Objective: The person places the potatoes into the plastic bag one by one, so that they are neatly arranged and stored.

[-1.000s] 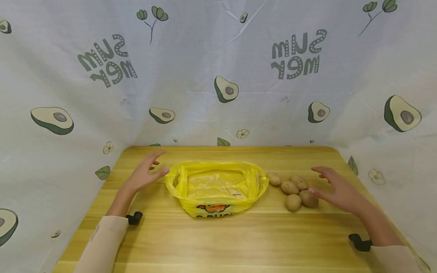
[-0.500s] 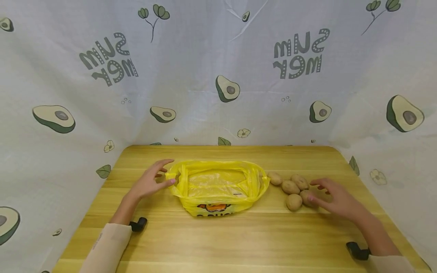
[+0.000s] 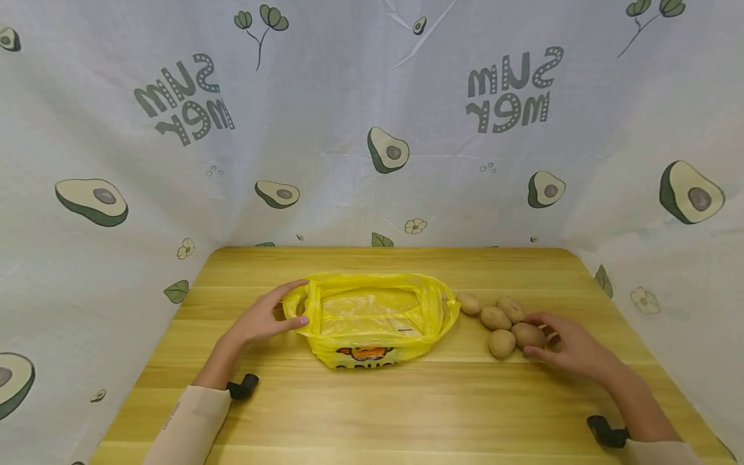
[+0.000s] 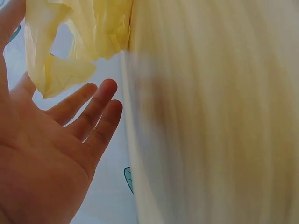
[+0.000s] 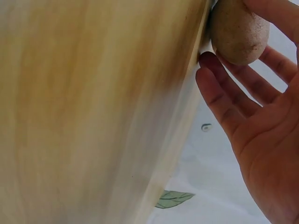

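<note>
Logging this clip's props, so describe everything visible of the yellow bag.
The yellow bag looks like thin, translucent, wrinkled plastic, with orange-and-dark print on its near side. It rests on the wooden table, mouth open upward, handles at both ends. The left hand is at its left end, contact unclear; potatoes lie past its right.

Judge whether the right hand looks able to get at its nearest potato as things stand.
Yes, it seems so: the right hand is right at the nearest potato, with thumb and fingers on either side of it, and nothing visible blocks the way.
</note>
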{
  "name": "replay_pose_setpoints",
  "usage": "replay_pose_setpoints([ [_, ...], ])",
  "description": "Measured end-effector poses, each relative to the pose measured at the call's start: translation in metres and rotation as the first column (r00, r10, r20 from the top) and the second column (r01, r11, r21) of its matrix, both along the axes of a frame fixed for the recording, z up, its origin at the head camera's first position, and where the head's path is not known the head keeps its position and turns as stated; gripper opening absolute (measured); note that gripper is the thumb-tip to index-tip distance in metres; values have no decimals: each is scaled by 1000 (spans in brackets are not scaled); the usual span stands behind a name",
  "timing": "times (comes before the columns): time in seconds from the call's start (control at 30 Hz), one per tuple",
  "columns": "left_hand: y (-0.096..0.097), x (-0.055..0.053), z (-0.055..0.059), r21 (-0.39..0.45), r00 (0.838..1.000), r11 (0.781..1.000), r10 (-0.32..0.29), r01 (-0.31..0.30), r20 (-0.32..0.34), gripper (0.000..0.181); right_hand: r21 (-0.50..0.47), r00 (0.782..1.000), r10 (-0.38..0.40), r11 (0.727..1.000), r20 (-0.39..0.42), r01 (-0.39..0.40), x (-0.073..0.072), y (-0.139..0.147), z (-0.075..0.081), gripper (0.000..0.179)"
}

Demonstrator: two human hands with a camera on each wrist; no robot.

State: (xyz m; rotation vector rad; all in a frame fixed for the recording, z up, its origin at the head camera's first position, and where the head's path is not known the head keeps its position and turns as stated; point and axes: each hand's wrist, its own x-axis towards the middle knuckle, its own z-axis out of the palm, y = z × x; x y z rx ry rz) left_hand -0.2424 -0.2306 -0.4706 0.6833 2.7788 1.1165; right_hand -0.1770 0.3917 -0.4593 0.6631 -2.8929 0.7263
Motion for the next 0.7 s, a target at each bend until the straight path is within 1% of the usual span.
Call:
replay_pose_setpoints([
  [0.07,1,0,0,6,1000,1000,-9,9,2,77,-5,1000,-7,1000,-1,7,1,-1,0,54],
  [0.17,2,0,-1,3,1000,1000,-20,20,1,75,-5,999,-26,1000,23,26,1,-4,0,53],
  [0.23,2,1,-1,-2,1000,1000,-25,25,1,76,-7,998,-51,999,45,52,1,-6,1,52],
  [0.3,2,1,-1,-1,1000,1000,-28,28,8,78,-4,996,-61,998,63,61,1,-7,1,52],
  [0.47,1,2,-2,0,999,1000,-31,31,27,81,-6,992,-94,995,86,95,1,-5,3,52],
  [0.6,1,1,-3,-8,999,1000,-28,28,20,83,-9,988,-127,992,87,128,1,-3,8,52],
  [0.7,0,1,-2,-11,1000,1000,-22,22,15,84,-17,989,-133,991,65,134,-1,-4,14,52],
])
